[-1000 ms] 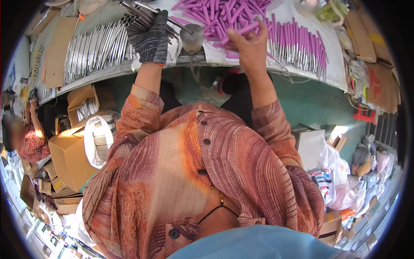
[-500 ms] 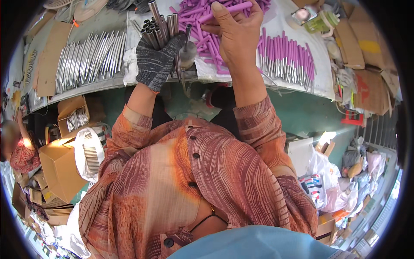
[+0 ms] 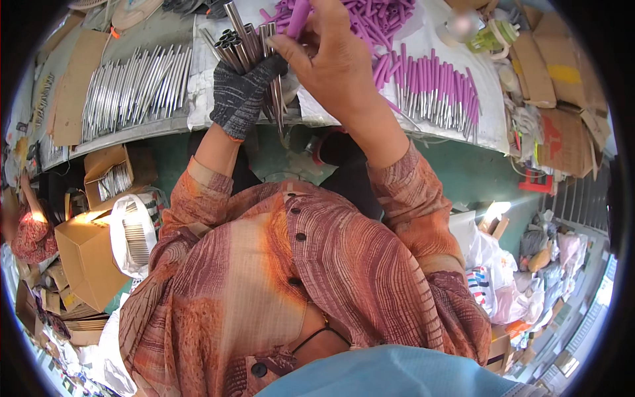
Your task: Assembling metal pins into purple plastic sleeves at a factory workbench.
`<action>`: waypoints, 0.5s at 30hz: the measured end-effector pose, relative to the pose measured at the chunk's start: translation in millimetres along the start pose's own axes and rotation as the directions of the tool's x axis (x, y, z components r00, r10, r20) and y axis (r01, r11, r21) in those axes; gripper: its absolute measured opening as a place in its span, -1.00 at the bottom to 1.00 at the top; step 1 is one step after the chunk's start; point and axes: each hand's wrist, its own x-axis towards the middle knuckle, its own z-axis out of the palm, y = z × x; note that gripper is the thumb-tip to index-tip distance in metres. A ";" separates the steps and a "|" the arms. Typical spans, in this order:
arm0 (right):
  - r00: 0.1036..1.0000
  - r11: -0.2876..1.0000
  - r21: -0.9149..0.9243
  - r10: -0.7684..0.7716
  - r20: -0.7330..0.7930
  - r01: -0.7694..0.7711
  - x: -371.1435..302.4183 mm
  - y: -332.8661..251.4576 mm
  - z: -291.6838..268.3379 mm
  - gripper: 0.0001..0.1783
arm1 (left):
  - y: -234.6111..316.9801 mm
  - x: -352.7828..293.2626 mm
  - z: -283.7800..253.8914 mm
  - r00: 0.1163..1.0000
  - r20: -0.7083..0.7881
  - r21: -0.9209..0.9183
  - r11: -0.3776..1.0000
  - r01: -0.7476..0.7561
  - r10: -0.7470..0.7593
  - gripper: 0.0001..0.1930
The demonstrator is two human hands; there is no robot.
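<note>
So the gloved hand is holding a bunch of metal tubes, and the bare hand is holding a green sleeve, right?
Not quite. In the head view the right hand pinches a purple sleeve, not a green one. The gloved left hand does hold the bunch of metal tubes.

— What is seen of the room?

— A long worktop [image 3: 165, 126] is set across the top, covered partly with white sheeting [image 3: 476, 126]. Below it a green front panel [image 3: 476, 175] is seen.

— And the floor?

— It is crowded: open cardboard boxes [image 3: 86, 255] are stacked at the left, plastic bags [image 3: 493, 278] are piled at the right. Flattened cardboard [image 3: 562, 92] is laid at the worktop's right end. Bright light is cast on the left boxes.
</note>
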 end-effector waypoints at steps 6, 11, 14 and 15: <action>0.961 0.808 0.520 0.243 0.133 -0.276 17.6 -1.1 3.1 -0.75 | 7.5 -3.9 1.7 0.984 0.023 -0.219 0.960 0.175 -0.174 -0.79; 0.893 0.448 0.793 0.369 0.258 -0.414 15.1 8.3 19.7 -0.71 | -11.4 5.0 -6.5 0.955 0.053 -0.419 0.861 0.287 -0.292 -0.76; 0.865 0.576 0.696 0.483 0.135 -0.430 7.6 12.4 42.6 -0.76 | -38.1 16.4 -31.2 0.922 0.081 -0.564 0.746 0.355 -0.378 -0.75; 0.934 0.805 0.487 0.349 0.071 -0.338 5.9 20.7 46.6 -0.77 | -32.2 15.9 -30.3 0.894 0.035 -0.574 0.723 0.385 -0.447 -0.72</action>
